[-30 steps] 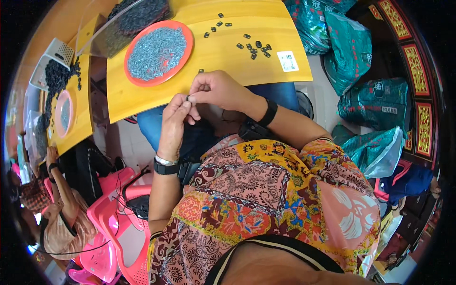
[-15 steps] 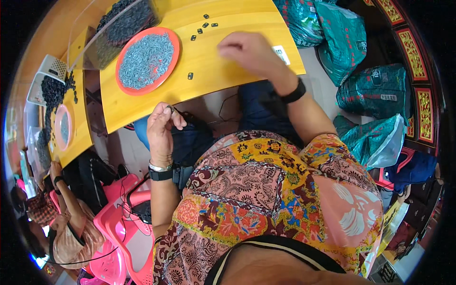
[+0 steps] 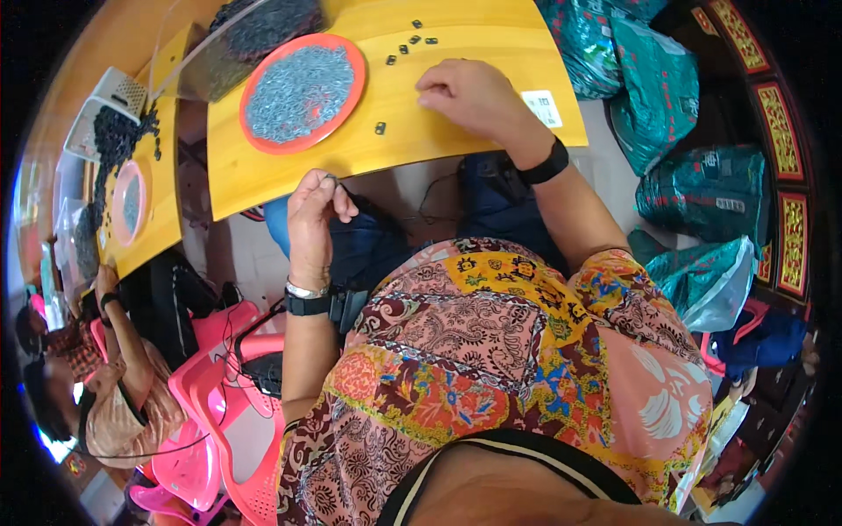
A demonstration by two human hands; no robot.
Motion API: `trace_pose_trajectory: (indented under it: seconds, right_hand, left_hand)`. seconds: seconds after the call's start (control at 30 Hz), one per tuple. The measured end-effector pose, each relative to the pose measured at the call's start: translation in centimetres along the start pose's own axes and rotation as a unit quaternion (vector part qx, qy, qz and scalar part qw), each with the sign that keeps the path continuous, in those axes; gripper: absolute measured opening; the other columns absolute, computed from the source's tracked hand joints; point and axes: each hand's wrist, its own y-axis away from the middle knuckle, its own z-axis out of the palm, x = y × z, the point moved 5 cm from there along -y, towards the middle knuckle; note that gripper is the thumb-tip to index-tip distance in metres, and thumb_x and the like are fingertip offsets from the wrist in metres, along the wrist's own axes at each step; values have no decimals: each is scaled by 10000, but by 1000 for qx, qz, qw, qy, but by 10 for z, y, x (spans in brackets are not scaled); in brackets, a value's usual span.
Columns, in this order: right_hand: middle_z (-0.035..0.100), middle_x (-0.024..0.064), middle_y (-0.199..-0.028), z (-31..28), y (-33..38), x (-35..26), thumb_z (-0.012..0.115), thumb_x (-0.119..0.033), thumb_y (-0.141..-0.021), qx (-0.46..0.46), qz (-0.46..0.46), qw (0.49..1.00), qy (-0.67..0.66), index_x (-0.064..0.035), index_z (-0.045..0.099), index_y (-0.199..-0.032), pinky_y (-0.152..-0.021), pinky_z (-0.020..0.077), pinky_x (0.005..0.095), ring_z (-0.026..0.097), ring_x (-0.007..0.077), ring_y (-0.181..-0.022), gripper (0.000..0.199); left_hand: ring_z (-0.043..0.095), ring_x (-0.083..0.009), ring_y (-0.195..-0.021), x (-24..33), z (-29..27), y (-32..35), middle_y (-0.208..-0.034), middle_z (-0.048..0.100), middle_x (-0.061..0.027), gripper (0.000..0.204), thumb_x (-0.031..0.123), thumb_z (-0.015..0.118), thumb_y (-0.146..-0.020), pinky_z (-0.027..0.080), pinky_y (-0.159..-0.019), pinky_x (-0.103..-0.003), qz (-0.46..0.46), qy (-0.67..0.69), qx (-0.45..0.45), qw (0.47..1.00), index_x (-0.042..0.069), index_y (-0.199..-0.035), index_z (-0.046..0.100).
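My left hand (image 3: 317, 210) is closed just off the near edge of the yellow table (image 3: 386, 158). A small dark thing shows at its pinched fingertips, too small to name. Over the tabletop, my right hand (image 3: 469, 98) has its fingers curled in a pinch; whatever they hold, if anything, is hidden. To the left lies a round orange-red plate (image 3: 360, 83) heaped with small silver metal pieces (image 3: 294, 96) that look like screws. Several small black rectangular parts (image 3: 415, 39) are scattered beyond the hands, and a single black part (image 3: 380, 128) lies between them.
A clear-walled bin of black parts (image 3: 272, 31) stands behind the plate. White paper label (image 3: 541, 107) on the table's right. Green sacks (image 3: 702, 193) crowd the floor at right. Pink chairs (image 3: 210, 421) and another person (image 3: 123, 394) at a second table are on the left.
The view has shifted, so the table and plate sit further right and higher. My right hand, blurred before, has come down slightly nearer the table's edge. My left hand keeps its pinch.
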Motion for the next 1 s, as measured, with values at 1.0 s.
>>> trace_pose_trajectory:
  seconds: [1.0]
  right_hand:
    - [635,121,-717,74,-101,-75,548,-239,-794,-47,-153,986,36,-59,663,-764,-638,475,409,606,312,-702,216]
  left_hand:
    - [567,-105,-566,19,-41,16,-678,584,-29,183,153,498,-891,420,-519,-190,47,73,108,990,11,-820,589]
